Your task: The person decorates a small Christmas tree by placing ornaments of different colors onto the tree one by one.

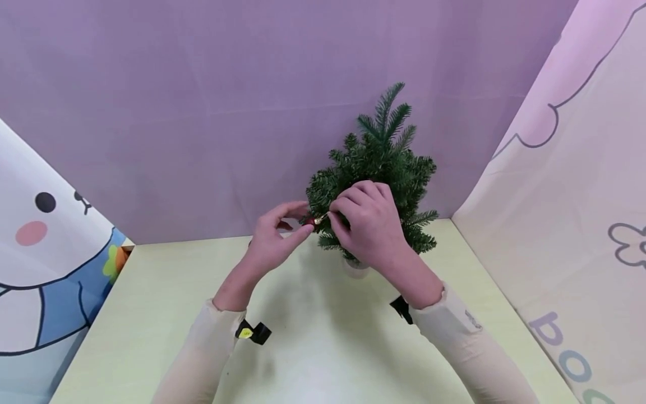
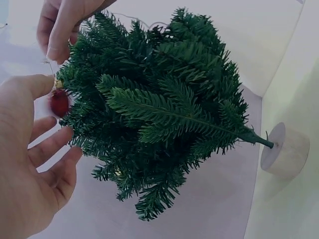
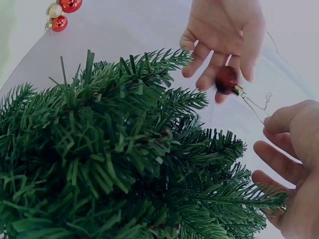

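Note:
A small red Christmas ball [image 1: 310, 222] with a gold cap hangs beside the left side of a small artificial Christmas tree [image 1: 378, 151]. My right hand [image 1: 367, 224] pinches the end of its thin gold string [image 3: 254, 110] between thumb and index finger. Around the ball, my left hand [image 1: 272, 238] is spread, palm facing it, with the thumb tip right at the cap in the left wrist view and the other fingers loosely bent below. The ball looks blurred in the right wrist view. Green branches crowd close to both hands.
The tree stands on a round pale base [image 2: 286, 154] on a light yellow table [image 1: 166, 314]. Shiny red balls [image 3: 60, 23] and a cream ball [image 3: 55, 10] lie behind the tree. A purple cloth [image 1: 202, 112] rises at the back, with printed cloths on both sides.

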Motion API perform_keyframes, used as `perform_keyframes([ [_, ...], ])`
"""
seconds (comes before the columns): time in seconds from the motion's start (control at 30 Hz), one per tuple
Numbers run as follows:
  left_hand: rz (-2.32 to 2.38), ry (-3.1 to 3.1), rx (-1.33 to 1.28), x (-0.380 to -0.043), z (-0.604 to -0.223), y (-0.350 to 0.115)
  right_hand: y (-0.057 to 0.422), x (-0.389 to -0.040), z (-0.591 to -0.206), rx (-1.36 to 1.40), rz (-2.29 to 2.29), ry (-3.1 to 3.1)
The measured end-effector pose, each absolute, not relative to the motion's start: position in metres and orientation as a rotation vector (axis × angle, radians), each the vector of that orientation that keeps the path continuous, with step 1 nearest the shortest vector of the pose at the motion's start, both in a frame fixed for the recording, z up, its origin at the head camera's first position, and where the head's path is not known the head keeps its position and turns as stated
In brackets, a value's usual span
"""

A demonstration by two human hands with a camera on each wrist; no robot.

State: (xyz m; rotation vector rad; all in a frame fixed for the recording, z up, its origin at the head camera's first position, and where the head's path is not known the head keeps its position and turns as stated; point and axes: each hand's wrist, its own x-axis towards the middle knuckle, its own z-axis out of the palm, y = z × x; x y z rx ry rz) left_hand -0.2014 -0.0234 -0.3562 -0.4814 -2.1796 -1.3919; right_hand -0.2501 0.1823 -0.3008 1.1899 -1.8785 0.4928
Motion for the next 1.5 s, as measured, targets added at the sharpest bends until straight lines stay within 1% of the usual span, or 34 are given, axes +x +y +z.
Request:
perform_keyframes([
  [0.13,-1.327,-2.12,-0.547,-0.209,-0.365,-0.022,0.181,-0.249,-0.297,1.199,0.462,-1.909],
  [0.3,-1.265,-2.077,-0.677,-0.212,-0.355,-0.01,0.184,-0.247,-0.295,1.191,0.452,-1.947],
  [0.4,-1.265,-2.039,-0.698,-0.215,-0.35,-0.005,0.184,-0.246,-0.293,1.195,0.462,-1.956],
  [0.6,-1.292,-1.983,-0.64,-0.217,-0.34,-0.001,0.181,-0.249,-0.289,1.2,0.479,-1.948],
  [0.83,-1.331,-1.94,-0.582,-0.206,-0.318,0.009,0.179,-0.25,-0.288,1.134,0.491,-1.929],
  [1.13,-1.298,-1.94,-0.525,-0.24,-0.334,0.002,0.171,-0.251,-0.287,0.984,0.412,-1.941],
  [1.5,-1.332,-2.034,-0.499,-0.25,-0.329,-0.002,0.166,-0.252,-0.284,0.903,0.309,-2.013],
])
